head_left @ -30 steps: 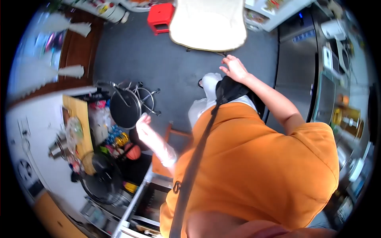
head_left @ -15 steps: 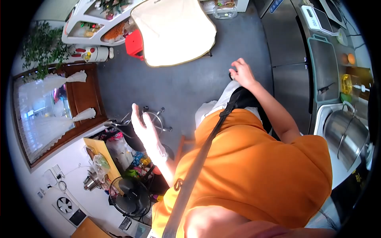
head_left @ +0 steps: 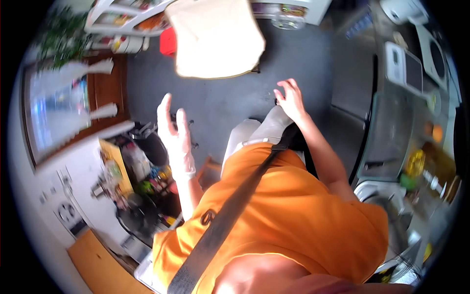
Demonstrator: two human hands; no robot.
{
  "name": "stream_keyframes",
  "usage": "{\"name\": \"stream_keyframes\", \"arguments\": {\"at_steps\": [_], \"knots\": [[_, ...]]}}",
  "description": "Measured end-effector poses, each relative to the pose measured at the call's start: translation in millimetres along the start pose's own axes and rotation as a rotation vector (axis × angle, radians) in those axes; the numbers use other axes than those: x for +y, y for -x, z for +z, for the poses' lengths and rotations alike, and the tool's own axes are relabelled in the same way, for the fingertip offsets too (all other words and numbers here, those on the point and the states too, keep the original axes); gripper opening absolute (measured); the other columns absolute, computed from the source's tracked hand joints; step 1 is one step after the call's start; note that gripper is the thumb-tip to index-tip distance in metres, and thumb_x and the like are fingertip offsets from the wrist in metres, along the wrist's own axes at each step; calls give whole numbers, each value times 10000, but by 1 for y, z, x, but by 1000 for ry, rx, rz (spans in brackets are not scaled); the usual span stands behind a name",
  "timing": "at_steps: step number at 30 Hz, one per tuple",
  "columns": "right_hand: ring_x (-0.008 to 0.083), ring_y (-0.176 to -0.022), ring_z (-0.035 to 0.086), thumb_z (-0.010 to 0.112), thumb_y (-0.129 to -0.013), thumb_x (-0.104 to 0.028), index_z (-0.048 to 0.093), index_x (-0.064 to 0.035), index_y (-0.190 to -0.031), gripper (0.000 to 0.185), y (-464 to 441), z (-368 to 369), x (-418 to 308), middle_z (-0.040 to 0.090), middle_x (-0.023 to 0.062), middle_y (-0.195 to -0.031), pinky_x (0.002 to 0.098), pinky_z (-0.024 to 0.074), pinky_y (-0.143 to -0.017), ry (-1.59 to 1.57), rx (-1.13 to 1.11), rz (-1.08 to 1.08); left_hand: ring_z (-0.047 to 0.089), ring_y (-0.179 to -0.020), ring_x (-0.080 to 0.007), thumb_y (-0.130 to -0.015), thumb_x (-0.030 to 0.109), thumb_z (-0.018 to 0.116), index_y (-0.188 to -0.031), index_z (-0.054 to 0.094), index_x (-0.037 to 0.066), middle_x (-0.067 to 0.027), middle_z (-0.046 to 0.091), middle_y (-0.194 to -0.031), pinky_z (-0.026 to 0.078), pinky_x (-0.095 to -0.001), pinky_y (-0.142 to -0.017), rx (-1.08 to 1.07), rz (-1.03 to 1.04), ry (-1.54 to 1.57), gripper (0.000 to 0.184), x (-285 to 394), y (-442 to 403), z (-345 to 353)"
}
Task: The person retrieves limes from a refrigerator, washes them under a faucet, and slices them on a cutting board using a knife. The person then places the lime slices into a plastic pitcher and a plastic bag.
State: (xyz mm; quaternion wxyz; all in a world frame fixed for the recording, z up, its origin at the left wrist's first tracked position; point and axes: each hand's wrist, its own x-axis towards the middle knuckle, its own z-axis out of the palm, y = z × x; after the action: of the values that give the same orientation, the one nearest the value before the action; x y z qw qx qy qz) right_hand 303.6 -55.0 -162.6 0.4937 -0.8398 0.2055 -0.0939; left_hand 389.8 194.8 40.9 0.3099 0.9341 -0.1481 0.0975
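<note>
My left hand, in a thin clear glove, is raised at the left of my body with its fingers apart and nothing in it. Behind it are a cluttered shelf and a black-seated chair. My right hand is bare, held in front of my thigh, its fingers slightly bent and apart, with nothing in it. I wear an orange shirt with a dark strap across it. Below the hands show my light trousers.
A cream-covered table stands ahead beside a red stool. At the right are a steel fridge and a counter with a scale, a glass board and a pot. A fan stands at the lower left.
The view has shifted and my legs have moved. My left hand has risen and its fingers are more spread. My right hand remains in front of my thigh.
</note>
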Motion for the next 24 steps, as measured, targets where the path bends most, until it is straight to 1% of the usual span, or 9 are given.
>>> {"name": "stream_keyframes", "arguments": {"at_steps": [3, 4, 5, 6, 9, 16, 19, 22, 24], "knots": [[339, -847, 553, 667, -739, -115, 594, -6, -934, 235, -4, 7, 7, 544, 166, -935, 386, 464, -735, 69, -44, -120, 529, -1077, -290, -826, 100, 575, -1190, 526, 33, -148, 567, -1137, 389, -360, -949, 55, -41, -7, 373, -10, 6, -9], [255, -765, 573, 665, -762, -108, 600, -25, -951, 216, -7, 13, 9, 551, 126, -931, 335, 481, -680, 134, -58, -181, 536, -1059, -299, -820, 118, 595, -1178, 536, 36, -151, 570, -1129, 398, -366, -940, 88, -58, -47, 372, -15, 11, -14], [240, -774, 573, 662, -772, -113, 604, -32, -959, 211, -10, 16, 2, 551, 116, -948, 328, 480, -679, 112, -121, -147, 543, -1036, -304, -814, 141, 612, -1161, 547, 42, -150, 572, -1125, 411, -374, -921, 122, -50, -85, 367, -23, 19, -20], [263, -812, 554, 666, -757, -98, 602, -23, -946, 213, -13, 23, -11, 532, 127, -957, 348, 473, -725, 50, -156, -127, 550, -1013, -310, -808, 165, 630, -1145, 558, 48, -148, 574, -1121, 425, -382, -903, 154, -48, -128, 363, -33, 28, -27], [238, -794, 556, 656, -776, -100, 594, -9, -962, 216, -28, 54, -38, 533, 120, -978, 327, 477, -713, 160, -324, -235, 554, -1002, -304, -803, 156, 630, -1114, 571, 48, -134, 593, -1089, 424, -376, -893, 299, -133, -139, 335, -61, 58, -54], [218, -757, 533, 633, -799, -120, 579, -2, -999, 239, -13, 204, -132, 528, 126, -948, 324, 461, -711, 232, -701, -520, 566, -1004, -309, -784, 116, 639, -1087, 583, 20, -146, 608, -1071, 419, -369, -895, 602, -437, -259, 322, -169, 179, -135], [253, -745, 530, 627, -805, -125, 576, 9, -988, 232, 16, 279, -173, 524, 137, -930, 346, 459, -711, 234, -831, -763, 568, -1011, -298, -824, 139, 601, -1082, 590, 8, -151, 611, -1073, 417, -369, -903, 711, -673, -343, 290, -193, 242, -175], [273, -731, 538, 639, -799, -148, 579, 18, -971, 247, 47, 343, -223, 547, 135, -891, 362, 462, -698, 227, -937, -899, 569, -1014, -294, -844, 133, 581, -1067, 599, -1, -154, 612, -1074, 419, -360, -902, 817, -840, -397, 260, -214, 298, -199], [261, -746, 555, 651, -793, -183, 582, 22, -973, 282, 65, 386, -252, 568, 135, -886, 356, 466, -703, 215, -997, -877, 565, -983, -318, -831, 126, 586, -1065, 595, -5, -162, 613, -1060, 421, -382, -885, 860, -906, -404, 269, -222, 322, -215]]}}
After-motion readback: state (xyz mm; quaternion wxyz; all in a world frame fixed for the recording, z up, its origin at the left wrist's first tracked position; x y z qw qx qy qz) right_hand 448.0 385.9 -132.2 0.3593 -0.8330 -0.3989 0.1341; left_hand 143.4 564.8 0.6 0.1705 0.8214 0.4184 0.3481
